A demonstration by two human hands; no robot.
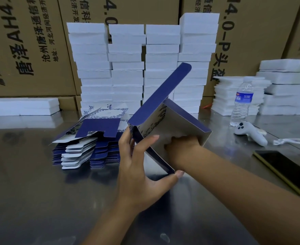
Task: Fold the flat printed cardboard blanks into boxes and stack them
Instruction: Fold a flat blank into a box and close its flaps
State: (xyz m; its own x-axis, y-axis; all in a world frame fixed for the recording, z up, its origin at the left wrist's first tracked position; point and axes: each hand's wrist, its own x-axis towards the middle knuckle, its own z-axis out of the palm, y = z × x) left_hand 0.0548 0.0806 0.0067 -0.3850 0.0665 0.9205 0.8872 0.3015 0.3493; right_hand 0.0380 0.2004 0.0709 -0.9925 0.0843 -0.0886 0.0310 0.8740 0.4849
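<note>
Two hands work on one half-opened box (174, 119), our landmark, held tilted above the middle of the desk (39, 200). Our left hand (138, 167) grasps the box's left wall: its thumb (178, 174) touches the wall's lower corner, one finger lies on the inner face and the rest go behind the wall. Our right hand (181, 143) is thrust inside the box, fingers curled and knuckles toward us, against the grey inner face; the fingertips are hidden, so we cannot tell whether it grasps the cardboard or only pushes. The box is dark blue outside, grey inside, with blue-and-white floral print on one panel, and a long blue flap (163, 91) with a rounded end stands up from its upper left edge. Just left of the box a pile of flat printed blanks (92, 138) lies on the desk, fanned and uneven. Behind the box stand four tall columns of white blocks (128, 68), and behind those, brown cartons (30, 41) with black lettering. Far to the left of the box a low white stack (22, 106) lies along the cartons. Right of the box a water bottle (241, 103) stands upright before more white stacks (287, 85); nearer us than the bottle, a white controller (250, 133) lies on the desk. Right of the box, near our right forearm, lies a dark phone (287, 172) with a yellow edge.
</note>
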